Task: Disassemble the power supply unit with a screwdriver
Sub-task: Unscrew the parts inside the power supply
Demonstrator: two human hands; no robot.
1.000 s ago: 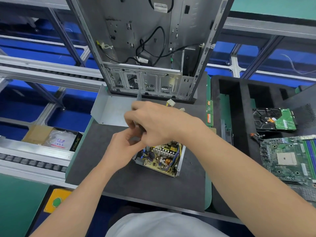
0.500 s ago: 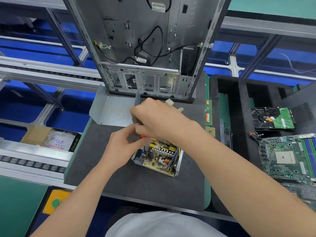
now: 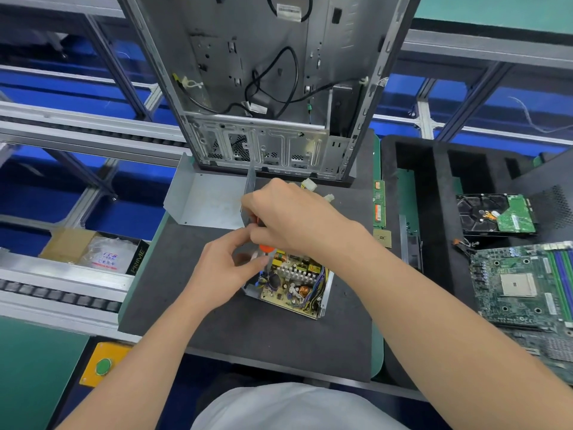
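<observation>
The power supply unit [image 3: 324, 301] lies open on the dark mat [image 3: 248, 333], near the middle and turned at an angle. It is a shallow grey metal tray with its top uncovered. Inside sits a yellow-brown circuit board [image 3: 288, 297] crowded with copper coils [image 3: 304, 290], a row of silver heat-sink fins [image 3: 294, 273], a black capacitor [image 3: 274, 279] and yellow wires [image 3: 321, 274] along its right side. The screwdriver [image 3: 267, 248] shows only a bit of orange handle at the unit's far left corner — the rest is hidden in the right hand [image 3: 294, 218] gripping it.
</observation>
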